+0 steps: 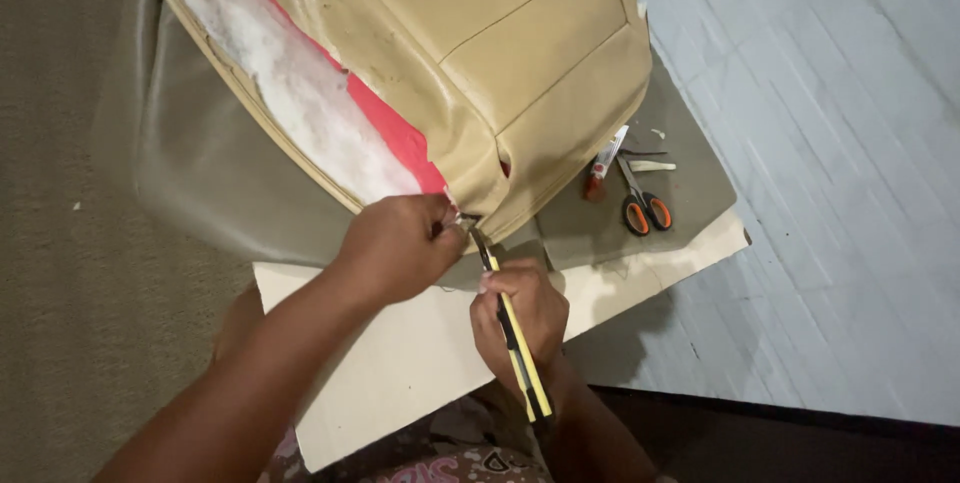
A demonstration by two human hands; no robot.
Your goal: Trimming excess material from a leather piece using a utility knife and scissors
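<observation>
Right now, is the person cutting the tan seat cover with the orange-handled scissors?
No, the scissors lie untouched on the mat while the right hand holds a yellow utility knife.

small white-and-red tube (605,165), lying beside orange-handled scissors (640,205), on grey sheet (690,183)

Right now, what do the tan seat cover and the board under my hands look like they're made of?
Seat cover: probably leather or faux leather, smooth with a slight sheen and stitched panel seams; white fuzzy padding shows along its edge. Board: looks like plain cardboard, matte, pale and flat.
</observation>
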